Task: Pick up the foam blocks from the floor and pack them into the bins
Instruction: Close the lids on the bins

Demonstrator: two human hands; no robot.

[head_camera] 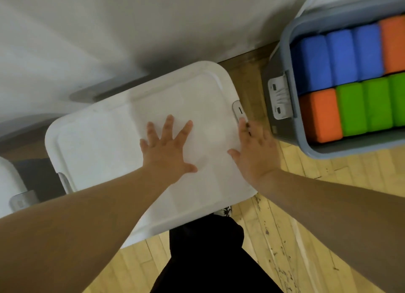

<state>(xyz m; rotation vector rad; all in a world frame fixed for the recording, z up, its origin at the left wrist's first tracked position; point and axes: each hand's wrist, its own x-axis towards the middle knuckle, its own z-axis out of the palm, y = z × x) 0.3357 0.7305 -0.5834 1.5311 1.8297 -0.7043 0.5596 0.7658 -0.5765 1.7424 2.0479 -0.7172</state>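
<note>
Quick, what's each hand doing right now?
Left hand: open, fingers spread flat on the white lid.
Right hand: open, flat on the lid's edge near its latch.

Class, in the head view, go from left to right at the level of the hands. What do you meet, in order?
Left hand → right hand → grey bin's latch → near orange block → green blocks.

white-lidded bin [105, 143] closed | grey bin [276, 77] open, packed with foam blocks [341, 55]
</note>
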